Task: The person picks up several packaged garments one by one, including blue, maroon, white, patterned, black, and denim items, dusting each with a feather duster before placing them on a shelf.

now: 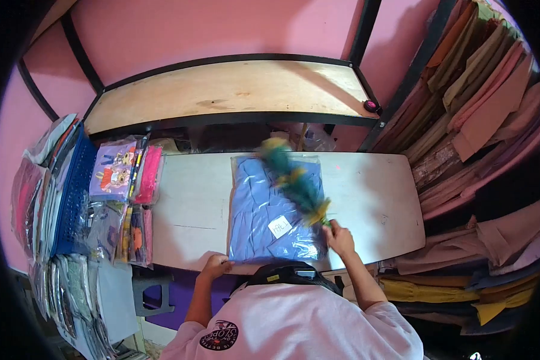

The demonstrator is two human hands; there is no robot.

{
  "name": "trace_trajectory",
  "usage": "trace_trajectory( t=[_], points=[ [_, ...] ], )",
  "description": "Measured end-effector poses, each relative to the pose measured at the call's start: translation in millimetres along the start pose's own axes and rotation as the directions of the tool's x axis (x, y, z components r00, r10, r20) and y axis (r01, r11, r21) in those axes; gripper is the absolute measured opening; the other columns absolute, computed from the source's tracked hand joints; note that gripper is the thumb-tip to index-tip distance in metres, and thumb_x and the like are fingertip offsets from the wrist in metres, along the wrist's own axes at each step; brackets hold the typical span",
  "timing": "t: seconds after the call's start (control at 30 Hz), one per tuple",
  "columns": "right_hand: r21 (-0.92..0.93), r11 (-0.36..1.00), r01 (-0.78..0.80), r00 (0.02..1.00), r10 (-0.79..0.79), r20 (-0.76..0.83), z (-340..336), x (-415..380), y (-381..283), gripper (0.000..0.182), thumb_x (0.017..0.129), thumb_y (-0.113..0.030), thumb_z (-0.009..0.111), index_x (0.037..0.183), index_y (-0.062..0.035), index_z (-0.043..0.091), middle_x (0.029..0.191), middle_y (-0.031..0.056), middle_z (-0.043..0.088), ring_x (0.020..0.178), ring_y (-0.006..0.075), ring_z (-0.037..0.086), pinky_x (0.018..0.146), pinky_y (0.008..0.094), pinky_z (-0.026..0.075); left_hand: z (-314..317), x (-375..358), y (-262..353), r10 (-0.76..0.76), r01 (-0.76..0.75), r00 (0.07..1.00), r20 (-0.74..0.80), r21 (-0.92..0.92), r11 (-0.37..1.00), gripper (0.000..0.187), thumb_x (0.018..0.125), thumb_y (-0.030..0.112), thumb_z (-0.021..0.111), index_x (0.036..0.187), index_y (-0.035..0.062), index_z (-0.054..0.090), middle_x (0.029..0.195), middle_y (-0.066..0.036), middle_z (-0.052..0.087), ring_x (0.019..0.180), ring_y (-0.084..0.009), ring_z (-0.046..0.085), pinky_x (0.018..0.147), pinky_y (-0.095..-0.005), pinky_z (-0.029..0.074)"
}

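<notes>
A pale table point(375, 201) is set in a room with a pink wall point(210, 30). Above its far side, a wooden shelf point(180, 90) is framed in black, and a small round pink-and-black object point(370, 106) is seen at its right end. The table's left end is covered by small packets point(114, 174), with a blue basket point(71, 192) beside them; the right end is bordered by hanging clothes point(462, 126).

A clear plastic packet of blue cloth point(255, 201), marked with a white label point(279, 227), is laid flat mid-table, close to the near edge. Tabletop is left showing on both sides of it, more widely to the right.

A green-and-yellow duster point(297, 189) is held by its near end in the closed right hand point(339, 239) and slanted over the packet; it is blurred, so contact cannot be told. The left hand point(216, 265) is curled at the packet's near left corner; whether plastic is pinched cannot be told.
</notes>
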State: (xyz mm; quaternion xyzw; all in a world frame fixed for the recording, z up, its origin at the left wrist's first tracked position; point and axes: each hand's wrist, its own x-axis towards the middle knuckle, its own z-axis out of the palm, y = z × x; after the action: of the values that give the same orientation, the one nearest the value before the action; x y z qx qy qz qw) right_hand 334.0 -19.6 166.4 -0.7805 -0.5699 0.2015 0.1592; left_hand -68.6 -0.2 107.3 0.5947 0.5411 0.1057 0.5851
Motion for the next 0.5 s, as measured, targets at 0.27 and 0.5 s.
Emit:
trace_trajectory(
  t=[0.27, 0.5],
  points=[
    [-0.072, 0.970, 0.232, 0.972, -0.227, 0.063, 11.9, -62.9, 56.3, 0.034, 0.082, -0.044, 0.047, 0.089, -0.0108, 0.051, 0.062, 0.0172, 0.058, 0.061, 0.0383, 0.056, 0.055, 0.0452, 0.045, 0.8, 0.1, 1.0, 0.083, -0.076, 0.995, -0.056, 0.111, 0.991, 0.027, 0.078, 0.019, 0.060, 0.060, 0.0001, 0.054, 0.056, -0.005, 0.054, 0.053, -0.0110, 0.052, 0.051, -0.0262, 0.043],
    [0.040, 0.999, -0.033, 0.991, 0.037, -0.126, 2.5, -46.7, 44.7, 0.031, 0.082, -0.039, 0.048, 0.092, -0.0097, 0.048, 0.060, 0.0174, 0.056, 0.060, 0.0374, 0.056, 0.053, 0.0447, 0.045, -2.0, 8.3, -6.5, -0.004, 0.003, 1.000, 0.025, 0.028, 1.000, 0.026, 0.078, 0.020, 0.060, 0.061, -0.0001, 0.055, 0.057, -0.007, 0.056, 0.053, -0.0118, 0.053, 0.050, -0.0273, 0.042]
  ],
)
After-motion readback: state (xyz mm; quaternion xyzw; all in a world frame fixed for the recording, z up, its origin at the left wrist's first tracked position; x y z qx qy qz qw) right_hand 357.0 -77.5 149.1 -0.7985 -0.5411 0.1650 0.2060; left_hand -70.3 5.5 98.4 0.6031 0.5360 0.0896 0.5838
